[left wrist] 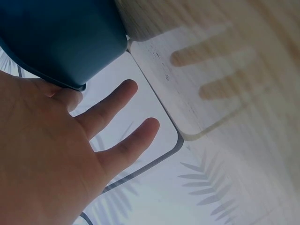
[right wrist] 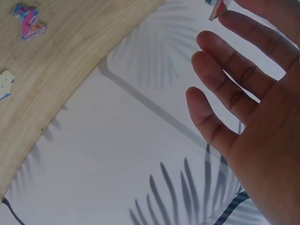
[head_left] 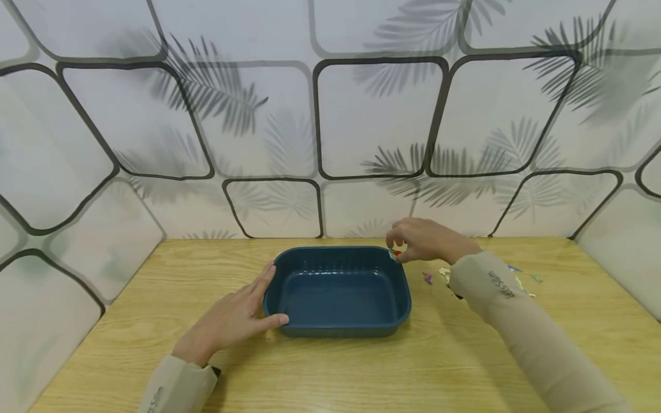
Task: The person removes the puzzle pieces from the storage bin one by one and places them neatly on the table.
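A deep blue rectangular baking dish (head_left: 338, 331) with rounded corners stands on the wooden table. My left hand (head_left: 232, 318) is at its left end, fingers mostly straight; the thumb touches the front left rim and the fingertips the left side. In the left wrist view, two fingers of the left hand (left wrist: 51, 145) stretch out beside the dish (left wrist: 65, 37). Over the dish's back right corner, my right hand (head_left: 423, 240) pinches a small flat cutout piece (head_left: 395, 253), partly red. Only part of that cutout piece (right wrist: 218, 9) shows in the right wrist view.
Right of the dish lie a pink-purple cutout (head_left: 428, 278) and a pale cutout (head_left: 444, 273). More small cutouts, including a blue one (head_left: 514, 268) and a greenish one (head_left: 536, 278), lie beyond the right sleeve, which hides some. A leaf-patterned wall (head_left: 372, 120) borders the table.
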`<action>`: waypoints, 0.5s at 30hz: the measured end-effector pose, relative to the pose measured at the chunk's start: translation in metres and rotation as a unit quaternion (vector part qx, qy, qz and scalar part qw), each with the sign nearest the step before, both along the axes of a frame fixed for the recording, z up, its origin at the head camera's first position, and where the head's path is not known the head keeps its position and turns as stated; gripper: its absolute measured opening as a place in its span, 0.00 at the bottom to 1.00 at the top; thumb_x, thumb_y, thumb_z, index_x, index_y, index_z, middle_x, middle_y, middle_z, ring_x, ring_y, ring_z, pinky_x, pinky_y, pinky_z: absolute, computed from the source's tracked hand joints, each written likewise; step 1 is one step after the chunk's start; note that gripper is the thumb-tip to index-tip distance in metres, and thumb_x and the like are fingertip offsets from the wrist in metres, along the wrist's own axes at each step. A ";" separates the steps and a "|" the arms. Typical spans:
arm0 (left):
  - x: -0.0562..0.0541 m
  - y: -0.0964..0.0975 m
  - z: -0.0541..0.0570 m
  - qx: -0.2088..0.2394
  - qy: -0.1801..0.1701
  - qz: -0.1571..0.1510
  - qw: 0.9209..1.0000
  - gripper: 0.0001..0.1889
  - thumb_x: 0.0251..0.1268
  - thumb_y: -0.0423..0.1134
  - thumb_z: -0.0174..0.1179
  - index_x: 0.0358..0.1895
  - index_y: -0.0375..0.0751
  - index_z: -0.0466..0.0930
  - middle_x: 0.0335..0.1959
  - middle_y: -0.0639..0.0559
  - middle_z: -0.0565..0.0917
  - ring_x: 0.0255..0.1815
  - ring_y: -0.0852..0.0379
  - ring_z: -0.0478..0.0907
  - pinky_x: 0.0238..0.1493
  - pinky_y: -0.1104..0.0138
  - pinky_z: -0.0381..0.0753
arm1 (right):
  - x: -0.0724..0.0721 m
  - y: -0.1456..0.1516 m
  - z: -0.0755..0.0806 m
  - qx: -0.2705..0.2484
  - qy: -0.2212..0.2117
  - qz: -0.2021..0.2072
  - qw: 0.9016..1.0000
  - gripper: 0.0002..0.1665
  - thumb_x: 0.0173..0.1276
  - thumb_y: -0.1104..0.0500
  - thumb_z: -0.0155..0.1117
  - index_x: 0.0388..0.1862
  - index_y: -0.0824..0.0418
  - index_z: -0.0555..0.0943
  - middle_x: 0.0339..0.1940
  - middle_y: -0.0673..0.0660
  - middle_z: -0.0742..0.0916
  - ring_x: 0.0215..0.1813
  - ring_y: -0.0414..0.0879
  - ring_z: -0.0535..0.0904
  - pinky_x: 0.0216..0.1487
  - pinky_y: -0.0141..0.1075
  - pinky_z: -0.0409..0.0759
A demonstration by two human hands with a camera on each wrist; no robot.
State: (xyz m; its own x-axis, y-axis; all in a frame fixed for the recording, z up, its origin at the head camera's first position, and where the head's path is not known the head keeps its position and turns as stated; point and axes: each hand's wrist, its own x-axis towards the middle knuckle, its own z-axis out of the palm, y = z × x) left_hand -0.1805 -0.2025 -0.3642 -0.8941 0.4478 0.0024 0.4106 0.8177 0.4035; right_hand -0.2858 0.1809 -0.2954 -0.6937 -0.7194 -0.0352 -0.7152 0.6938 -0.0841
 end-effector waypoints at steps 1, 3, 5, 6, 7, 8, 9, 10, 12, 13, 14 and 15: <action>0.000 0.000 0.000 0.001 0.001 0.000 1.000 0.52 0.70 0.66 0.56 0.83 0.37 0.42 0.83 0.43 0.45 0.64 0.39 0.75 0.61 0.41 0.72 | 0.000 0.002 0.000 0.000 0.000 0.000 1.000 0.09 0.62 0.59 0.75 0.39 0.58 0.85 0.35 0.52 0.82 0.40 0.50 0.79 0.43 0.49 0.79; 0.000 0.000 0.000 0.001 0.001 0.000 1.000 0.52 0.70 0.66 0.55 0.83 0.38 0.41 0.83 0.44 0.45 0.62 0.39 0.76 0.61 0.41 0.72 | 0.000 0.005 -0.002 0.000 0.001 0.002 1.000 0.09 0.62 0.59 0.75 0.39 0.59 0.85 0.34 0.52 0.82 0.39 0.49 0.79 0.43 0.48 0.79; -0.001 -0.001 -0.001 0.000 0.002 -0.001 1.000 0.52 0.70 0.67 0.55 0.83 0.38 0.41 0.83 0.44 0.45 0.62 0.40 0.77 0.61 0.41 0.72 | 0.000 0.009 -0.003 -0.004 -0.001 -0.001 1.000 0.09 0.62 0.59 0.75 0.39 0.59 0.85 0.34 0.53 0.82 0.39 0.49 0.78 0.43 0.48 0.79; -0.001 -0.001 -0.001 0.000 0.004 -0.002 1.000 0.53 0.70 0.67 0.55 0.83 0.38 0.42 0.83 0.44 0.46 0.62 0.40 0.77 0.61 0.41 0.72 | 0.000 0.011 -0.003 -0.006 -0.002 -0.001 1.000 0.09 0.62 0.59 0.75 0.39 0.60 0.85 0.34 0.53 0.82 0.39 0.49 0.78 0.42 0.48 0.79; -0.001 0.000 -0.001 0.000 0.005 -0.003 1.000 0.53 0.70 0.67 0.55 0.83 0.38 0.42 0.83 0.44 0.46 0.62 0.40 0.77 0.61 0.41 0.72 | 0.000 0.012 -0.004 -0.008 -0.006 -0.002 1.000 0.09 0.62 0.60 0.75 0.39 0.60 0.85 0.34 0.53 0.82 0.39 0.49 0.78 0.42 0.48 0.79; -0.001 0.000 -0.001 0.000 0.005 -0.003 1.000 0.53 0.70 0.67 0.55 0.83 0.38 0.42 0.83 0.44 0.46 0.63 0.40 0.76 0.61 0.41 0.72 | 0.000 0.014 -0.005 -0.010 -0.009 -0.004 1.000 0.09 0.62 0.60 0.75 0.39 0.60 0.85 0.34 0.53 0.82 0.39 0.49 0.78 0.42 0.48 0.79; -0.001 0.000 -0.002 -0.001 0.006 -0.003 1.000 0.52 0.70 0.67 0.55 0.83 0.37 0.42 0.83 0.44 0.46 0.64 0.38 0.75 0.61 0.41 0.72 | 0.000 0.015 -0.006 -0.012 -0.012 -0.006 1.000 0.09 0.62 0.60 0.75 0.39 0.60 0.85 0.35 0.53 0.82 0.39 0.49 0.78 0.42 0.48 0.79; -0.001 0.000 -0.002 0.000 0.008 -0.003 1.000 0.52 0.70 0.67 0.55 0.83 0.37 0.42 0.83 0.44 0.46 0.67 0.37 0.72 0.62 0.41 0.71 | 0.000 0.017 -0.006 -0.014 -0.016 -0.008 1.000 0.08 0.62 0.60 0.75 0.39 0.60 0.85 0.35 0.53 0.82 0.39 0.49 0.78 0.42 0.48 0.79; -0.001 0.000 -0.002 -0.001 0.009 -0.002 1.000 0.52 0.70 0.67 0.55 0.83 0.37 0.42 0.83 0.44 0.46 0.66 0.37 0.73 0.61 0.41 0.72 | 0.000 0.020 -0.008 -0.018 -0.018 -0.008 1.000 0.08 0.61 0.61 0.75 0.38 0.59 0.85 0.34 0.52 0.82 0.39 0.48 0.78 0.41 0.47 0.79; -0.001 0.000 -0.002 -0.001 0.009 -0.002 1.000 0.52 0.70 0.67 0.55 0.83 0.37 0.42 0.83 0.44 0.46 0.63 0.39 0.76 0.61 0.41 0.73 | 0.000 0.021 -0.009 -0.019 -0.020 -0.011 1.000 0.07 0.61 0.61 0.75 0.38 0.59 0.85 0.34 0.52 0.82 0.39 0.48 0.78 0.41 0.47 0.79; -0.001 -0.001 -0.002 -0.001 0.008 -0.001 1.000 0.52 0.70 0.67 0.55 0.83 0.37 0.42 0.83 0.44 0.46 0.63 0.39 0.76 0.61 0.41 0.73 | 0.000 0.022 -0.010 -0.019 -0.021 -0.015 0.999 0.07 0.61 0.61 0.74 0.38 0.59 0.85 0.34 0.52 0.82 0.39 0.48 0.78 0.41 0.47 0.79; -0.001 -0.001 -0.002 -0.001 0.006 -0.001 1.000 0.53 0.70 0.68 0.55 0.83 0.37 0.42 0.83 0.44 0.46 0.61 0.40 0.78 0.60 0.41 0.73 | 0.000 0.023 -0.011 -0.018 -0.023 -0.018 0.999 0.08 0.61 0.61 0.74 0.38 0.59 0.85 0.34 0.52 0.82 0.39 0.48 0.78 0.41 0.47 0.79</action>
